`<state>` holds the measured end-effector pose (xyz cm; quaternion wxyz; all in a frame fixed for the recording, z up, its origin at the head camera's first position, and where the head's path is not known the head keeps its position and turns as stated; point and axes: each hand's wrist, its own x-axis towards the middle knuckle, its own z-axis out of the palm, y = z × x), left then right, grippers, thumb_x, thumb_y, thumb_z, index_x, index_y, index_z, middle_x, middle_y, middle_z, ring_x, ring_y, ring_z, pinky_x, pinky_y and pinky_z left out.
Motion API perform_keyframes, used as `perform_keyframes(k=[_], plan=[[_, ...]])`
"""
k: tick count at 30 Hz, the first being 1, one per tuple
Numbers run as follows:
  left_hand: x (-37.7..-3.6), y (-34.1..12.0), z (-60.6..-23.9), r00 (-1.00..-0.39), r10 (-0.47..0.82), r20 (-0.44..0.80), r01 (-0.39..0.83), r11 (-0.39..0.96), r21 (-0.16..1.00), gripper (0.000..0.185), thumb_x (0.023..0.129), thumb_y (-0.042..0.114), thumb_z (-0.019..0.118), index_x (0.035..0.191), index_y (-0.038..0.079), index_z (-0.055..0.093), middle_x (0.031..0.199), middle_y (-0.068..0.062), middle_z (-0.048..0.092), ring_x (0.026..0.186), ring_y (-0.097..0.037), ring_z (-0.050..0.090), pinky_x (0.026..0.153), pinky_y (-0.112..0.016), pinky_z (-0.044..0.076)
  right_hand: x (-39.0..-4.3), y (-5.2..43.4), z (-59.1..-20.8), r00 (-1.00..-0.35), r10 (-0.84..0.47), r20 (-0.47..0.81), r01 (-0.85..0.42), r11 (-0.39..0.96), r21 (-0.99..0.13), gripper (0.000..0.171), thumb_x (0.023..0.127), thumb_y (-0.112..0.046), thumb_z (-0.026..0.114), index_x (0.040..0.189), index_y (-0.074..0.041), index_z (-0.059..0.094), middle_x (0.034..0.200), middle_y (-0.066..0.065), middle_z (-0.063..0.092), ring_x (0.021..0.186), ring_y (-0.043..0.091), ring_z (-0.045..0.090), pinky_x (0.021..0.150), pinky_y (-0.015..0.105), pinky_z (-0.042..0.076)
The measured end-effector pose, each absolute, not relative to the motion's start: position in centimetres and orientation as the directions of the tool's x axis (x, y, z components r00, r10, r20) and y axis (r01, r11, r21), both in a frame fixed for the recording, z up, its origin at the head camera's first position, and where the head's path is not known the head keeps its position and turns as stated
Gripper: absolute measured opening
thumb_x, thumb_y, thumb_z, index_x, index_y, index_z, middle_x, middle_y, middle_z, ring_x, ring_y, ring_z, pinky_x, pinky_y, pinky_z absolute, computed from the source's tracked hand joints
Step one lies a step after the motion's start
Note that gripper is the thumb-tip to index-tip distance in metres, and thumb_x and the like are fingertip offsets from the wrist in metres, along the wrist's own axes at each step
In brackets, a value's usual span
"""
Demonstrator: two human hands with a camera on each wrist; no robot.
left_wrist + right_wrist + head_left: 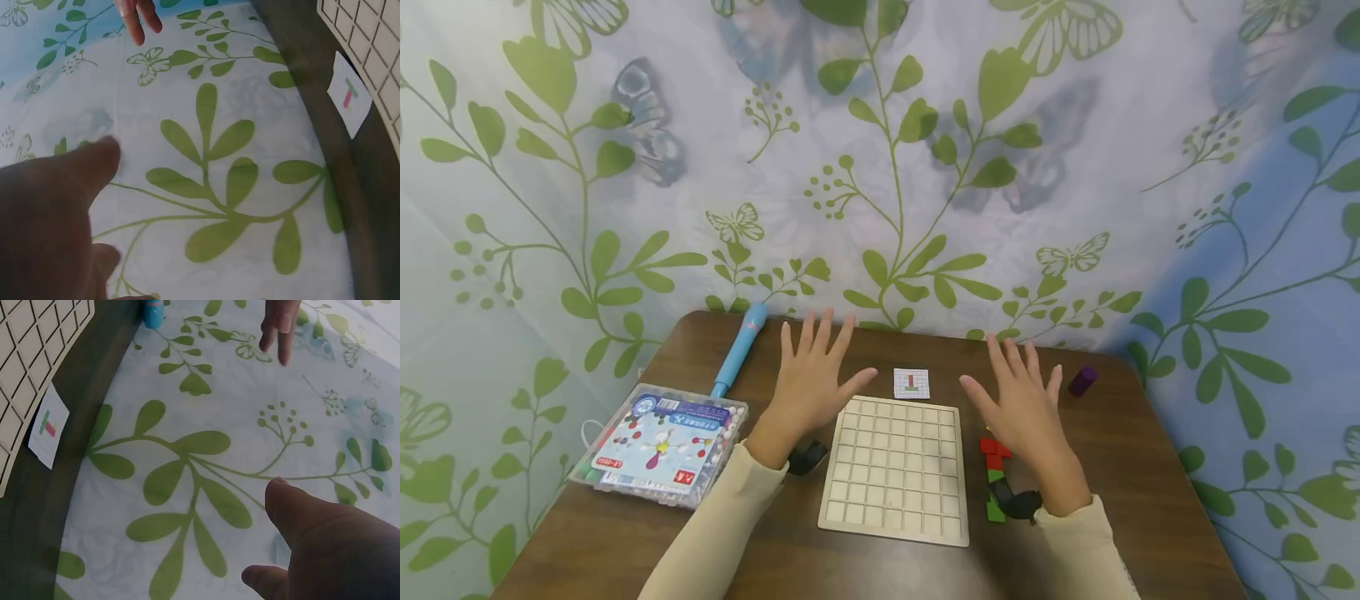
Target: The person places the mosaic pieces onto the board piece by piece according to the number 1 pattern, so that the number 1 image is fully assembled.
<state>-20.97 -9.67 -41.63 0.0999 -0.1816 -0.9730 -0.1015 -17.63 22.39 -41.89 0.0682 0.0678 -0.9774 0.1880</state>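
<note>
A dark brown wooden counter (865, 575) stands against a pale curtain printed with green leaves and butterflies (925, 150), which closes off its far edge and both sides. At the counter's middle lies a pale wooden grid board of square cells (895, 471), every cell bare. The person's left hand (812, 383) hovers flat, palm down, just beyond the board's left far corner, fingers straight and spread, grasping nothing. The right hand (1018, 408) mirrors it beside the board's right edge, fingers likewise spread and released. Both forearms, in cream sleeves, reach in from the near edge.

Left of the left hand sits a clear plastic box with a printed label (658, 446), and behind it a light blue tube-shaped pen (739, 350). Between the hands, just past the board's far edge, lies a small white pattern card (912, 383). Red and green wooden blocks (994, 475) lie under the right wrist, just beside the board. A small purple cylinder block (1082, 381) sits just right of the right hand's fingers.
</note>
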Motion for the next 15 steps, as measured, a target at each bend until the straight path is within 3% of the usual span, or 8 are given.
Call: perform_keyframes(k=[5,9,13,15], plan=[[-20.9,-11.0,-43.1,-0.887,0.306,0.345,0.386,0.902,0.194,0.082,0.102,0.057,0.050,0.166,0.019,0.014,0.166,-0.017,0.024,0.154,-0.039,0.015,0.116,-0.067,-0.002,-17.9,23.9,-43.2,-0.986,-0.105,0.132,-0.151,0.901,-0.406,0.087,0.101,-0.067,0.042,0.166,-0.016,0.014,0.167,0.022,0.014,0.152,0.049,0.001,0.108,0.074,-0.011],[-20.0,-12.3,-45.3,-0.869,0.258,0.422,0.401,0.867,0.297,0.080,0.098,0.043,0.066,0.162,0.014,0.030,0.157,-0.020,0.041,0.148,-0.043,0.029,0.115,-0.070,0.003,-17.1,25.9,-45.2,-0.990,-0.086,0.113,-0.133,0.839,-0.528,0.087,0.101,-0.059,0.053,0.165,-0.011,0.019,0.166,0.023,0.018,0.151,0.049,0.011,0.112,0.072,0.005],[-18.4,-13.6,-48.3,-0.882,0.169,0.440,0.377,0.814,0.442,0.075,0.095,0.033,0.072,0.159,0.010,0.038,0.147,-0.020,0.052,0.142,-0.044,0.038,0.113,-0.072,0.007,-15.9,27.6,-47.7,-0.991,-0.009,0.135,-0.089,0.798,-0.596,0.078,0.101,-0.050,0.061,0.159,-0.005,0.034,0.160,0.025,0.033,0.144,0.049,0.033,0.108,0.068,0.028],[-17.9,-14.0,-49.7,-0.887,0.136,0.441,0.368,0.785,0.498,0.071,0.096,0.029,0.073,0.157,0.010,0.042,0.140,-0.019,0.057,0.135,-0.042,0.047,0.113,-0.070,0.018,-15.7,28.3,-48.9,-0.983,0.038,0.180,-0.081,0.787,-0.612,0.068,0.100,-0.043,0.065,0.151,-0.002,0.047,0.151,0.026,0.047,0.133,0.048,0.048,0.102,0.065,0.039]])
